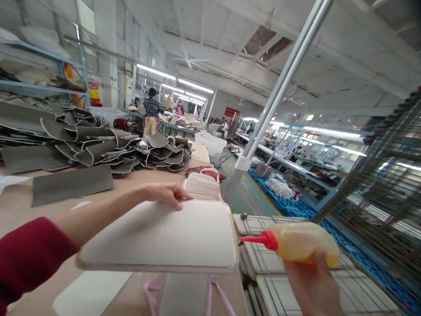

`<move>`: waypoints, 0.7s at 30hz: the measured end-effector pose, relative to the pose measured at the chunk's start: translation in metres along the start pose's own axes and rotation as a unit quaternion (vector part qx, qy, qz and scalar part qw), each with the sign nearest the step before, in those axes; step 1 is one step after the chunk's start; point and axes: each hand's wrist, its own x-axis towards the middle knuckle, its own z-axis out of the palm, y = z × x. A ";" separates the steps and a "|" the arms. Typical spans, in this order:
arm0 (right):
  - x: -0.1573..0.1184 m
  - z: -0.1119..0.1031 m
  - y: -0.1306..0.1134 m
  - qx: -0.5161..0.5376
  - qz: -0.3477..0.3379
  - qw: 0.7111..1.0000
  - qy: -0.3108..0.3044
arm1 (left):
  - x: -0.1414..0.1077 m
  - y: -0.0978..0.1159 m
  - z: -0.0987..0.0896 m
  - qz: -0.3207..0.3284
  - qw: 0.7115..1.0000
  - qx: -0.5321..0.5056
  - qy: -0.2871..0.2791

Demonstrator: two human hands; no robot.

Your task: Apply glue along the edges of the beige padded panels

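While the left hand (164,195) pinches the white round-cornered panel (158,237) by its far edge at lower centre, the right hand (314,278), gripping the yellow squeeze bottle (304,241) at lower right, should guide the red nozzle (258,239) evenly along the rim (236,250) with light pressure.

My left arm (105,213) reaches across me, left hand (167,194) bent in a pinch. Right hand (314,278) is curled in a grip too.
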 end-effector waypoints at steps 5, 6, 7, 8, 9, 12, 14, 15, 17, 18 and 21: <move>0.002 -0.019 -0.010 -0.040 0.032 0.998 -0.025 | -0.012 0.017 0.016 -0.015 1.000 0.010 0.003; 0.001 -0.020 -0.012 -0.046 0.034 0.998 -0.024 | -0.014 0.020 0.019 -0.017 1.000 0.011 0.000; 0.000 -0.021 -0.015 -0.051 0.034 0.998 -0.023 | -0.015 0.023 0.022 -0.017 1.000 0.013 -0.003; -0.002 -0.021 -0.017 -0.055 0.035 0.998 -0.026 | -0.015 0.025 0.025 -0.016 1.000 0.014 -0.008; -0.003 -0.022 -0.019 -0.062 0.038 0.997 -0.030 | -0.016 0.027 0.028 -0.015 1.000 0.015 -0.016; -0.002 -0.030 -0.022 -0.086 0.035 0.995 -0.048 | -0.018 0.032 0.036 -0.013 0.999 0.015 -0.038; 0.002 -0.041 -0.025 -0.100 0.023 0.992 -0.070 | -0.019 0.034 0.042 -0.017 0.999 0.012 -0.041; 0.004 -0.048 -0.026 -0.108 0.021 0.991 -0.080 | -0.020 0.035 0.044 -0.019 0.999 0.011 -0.043; 0.010 -0.060 -0.029 -0.139 0.027 0.985 -0.103 | -0.022 0.037 0.048 -0.024 0.998 0.007 -0.050; 0.011 -0.066 -0.030 -0.155 0.033 0.981 -0.114 | -0.022 0.038 0.049 -0.025 0.998 0.004 -0.054; 0.010 -0.073 -0.031 -0.159 0.020 0.977 -0.144 | -0.024 0.039 0.053 -0.027 0.998 -0.006 -0.061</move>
